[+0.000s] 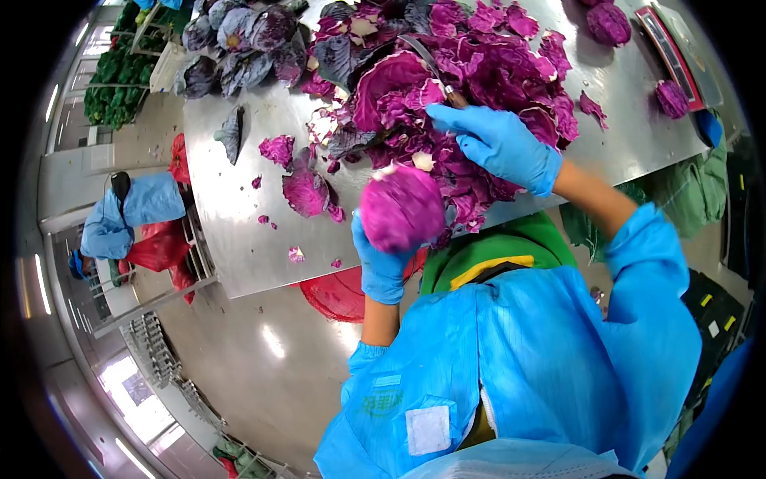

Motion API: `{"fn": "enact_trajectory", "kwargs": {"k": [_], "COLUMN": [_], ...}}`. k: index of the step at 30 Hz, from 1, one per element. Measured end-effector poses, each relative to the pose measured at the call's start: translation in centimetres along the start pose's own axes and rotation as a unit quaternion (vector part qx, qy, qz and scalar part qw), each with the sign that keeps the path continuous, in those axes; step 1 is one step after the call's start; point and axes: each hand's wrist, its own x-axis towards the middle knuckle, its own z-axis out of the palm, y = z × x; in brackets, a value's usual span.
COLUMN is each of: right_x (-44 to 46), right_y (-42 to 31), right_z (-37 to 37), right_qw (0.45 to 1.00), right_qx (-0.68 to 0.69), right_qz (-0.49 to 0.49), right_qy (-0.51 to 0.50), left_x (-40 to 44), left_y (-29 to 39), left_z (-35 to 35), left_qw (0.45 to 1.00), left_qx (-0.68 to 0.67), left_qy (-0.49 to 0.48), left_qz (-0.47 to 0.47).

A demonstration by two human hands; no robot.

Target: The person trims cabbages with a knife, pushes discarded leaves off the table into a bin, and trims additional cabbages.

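A trimmed red cabbage (403, 209), slightly blurred, sits in my left hand (380, 267) at the table's near edge. Its pale cut stem end points up. My right hand (507, 148), in a blue glove like the left, is closed around the handle of a curved knife (423, 54). The blade points away from me over a large heap of purple cabbage leaves (511, 76). Part of the handle is hidden by my fingers. Loose leaf pieces (306, 191) lie left of the cabbage.
Untrimmed dark cabbages (239, 32) are piled at the far left of the metal table (239, 199). Bare cabbages (608, 24) lie far right, one beside a red-edged tray (674, 60). Below the table edge is a red mesh bag (331, 295). Another person (132, 215) is at left.
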Motion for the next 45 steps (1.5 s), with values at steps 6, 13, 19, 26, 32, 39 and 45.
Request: {"fn": "enact_trajectory", "kwargs": {"k": [6,13,19,26,32,39,45], "right_x": [-1.0,0.3,-0.2,0.5,3.4,7.0,5.7], "right_y": [-2.5,-2.2,-3.9,-5.8,-0.4,2.8,4.4], "right_z": [5.1,9.2,8.0,6.6,1.9,2.3,1.5], "right_qw": [0.87,0.933,0.922,0.978,0.931,0.905,0.91], "right_qx": [0.473,0.357,0.382,0.199,-0.27,-0.408,-0.406], "right_qz": [0.108,0.041,0.054,-0.054,-0.011,0.016,-0.002], "right_qy": [-0.084,-0.009,-0.038,0.019,0.244,0.119,0.086], "left_x": [-0.5,1.5,0.2,0.2,0.8,0.6,-0.4], "left_y": [0.4,-0.6,-0.1,0.7,0.2,0.5,1.0], "left_z": [5.7,3.5,3.2,0.0,0.9,-0.6,0.0], "left_qw": [0.994,0.957,0.977,0.943,0.88,0.962,0.961], "left_qx": [0.052,0.154,0.016,-0.319,-0.45,-0.225,-0.049], "left_qy": [0.091,0.147,0.085,-0.042,-0.151,-0.117,0.112], "left_qz": [0.034,0.198,0.196,0.088,-0.017,0.104,0.248]}}
